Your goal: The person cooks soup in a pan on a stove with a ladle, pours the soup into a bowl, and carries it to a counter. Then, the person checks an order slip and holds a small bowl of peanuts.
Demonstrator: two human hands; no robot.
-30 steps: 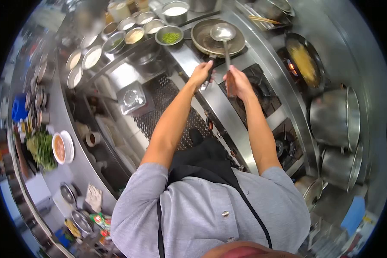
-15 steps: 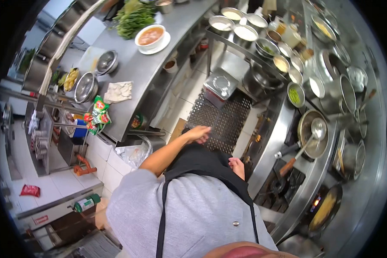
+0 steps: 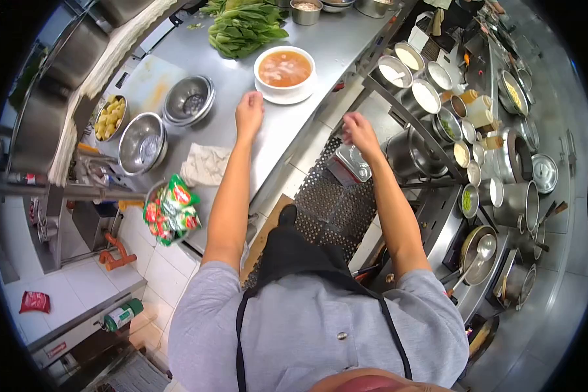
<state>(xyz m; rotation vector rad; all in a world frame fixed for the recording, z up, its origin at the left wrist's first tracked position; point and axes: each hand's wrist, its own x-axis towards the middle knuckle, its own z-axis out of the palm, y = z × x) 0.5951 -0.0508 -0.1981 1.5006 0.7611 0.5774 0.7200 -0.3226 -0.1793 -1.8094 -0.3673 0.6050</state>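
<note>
My left hand (image 3: 249, 115) is over the steel counter, just below a white bowl of orange-red soup (image 3: 285, 69) that sits on a white plate (image 3: 287, 97). Its fingers are curled near the plate's lower left edge; whether they touch it, or hold anything, I cannot make out. My right hand (image 3: 361, 132) is raised over the floor gap with its fingers bent and blurred, and no object shows in it. A ladle (image 3: 486, 247) rests in the frying pan (image 3: 477, 262) on the stove at the right.
Leafy greens (image 3: 247, 29), steel bowls (image 3: 189, 100), a cloth (image 3: 206, 164) and green-red packets (image 3: 174, 210) lie on or beside the counter (image 3: 336, 32). A square tin (image 3: 351, 163) stands by the floor mat (image 3: 336, 212). Filled containers (image 3: 426, 96) line the rack at the right.
The view has swung from the stove to the counter. Both hands have let go of the pan handle and ladle. My left hand has moved up beside the soup plate, and my right hand has reached forward.
</note>
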